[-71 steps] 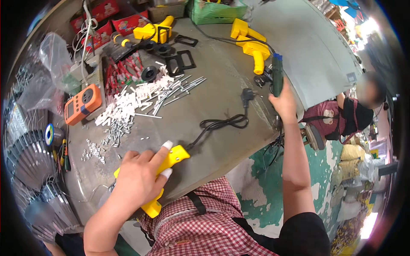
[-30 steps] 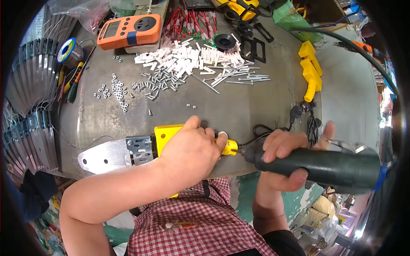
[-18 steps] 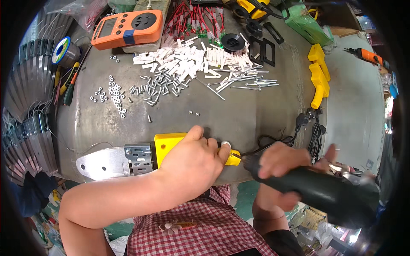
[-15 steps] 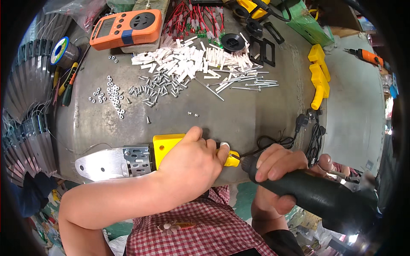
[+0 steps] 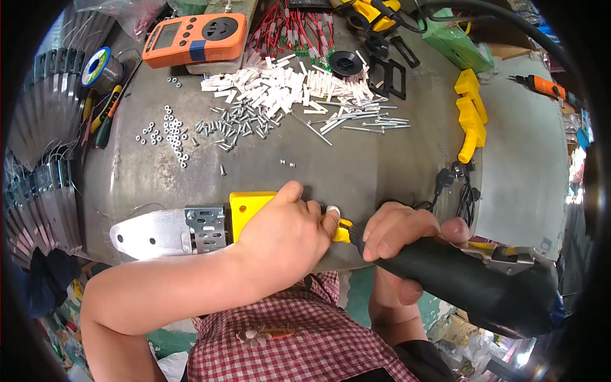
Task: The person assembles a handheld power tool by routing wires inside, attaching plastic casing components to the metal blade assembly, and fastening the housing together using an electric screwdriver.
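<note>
My left hand [image 5: 286, 230] is closed from above around the yellow handle [image 5: 251, 207] of a tool that lies along the near edge of the table. Left of the handle, a perforated metal bracket [image 5: 209, 229] joins it to a rounded flat metal plate [image 5: 149, 233] with two dark holes. In my right hand [image 5: 398, 235] is a dark power screwdriver [image 5: 468, 274], held nearly level with its nose toward the left. That nose meets the narrow yellow end of the handle beside my left fingers. The bit and the contact point are hard to make out.
Beyond my hands lie loose screws [image 5: 238, 124], small nuts [image 5: 173, 134], white strips [image 5: 261, 83] and long bolts [image 5: 375, 124]. An orange meter [image 5: 194, 38] and a solder spool [image 5: 102, 70] stand far left. Yellow handle parts [image 5: 471, 118] and black plug cords [image 5: 468, 191] lie right.
My right hand and the power screwdriver have shifted slightly left, closer to the handle's end. My left hand keeps its hold. A black cable now crosses the upper right.
</note>
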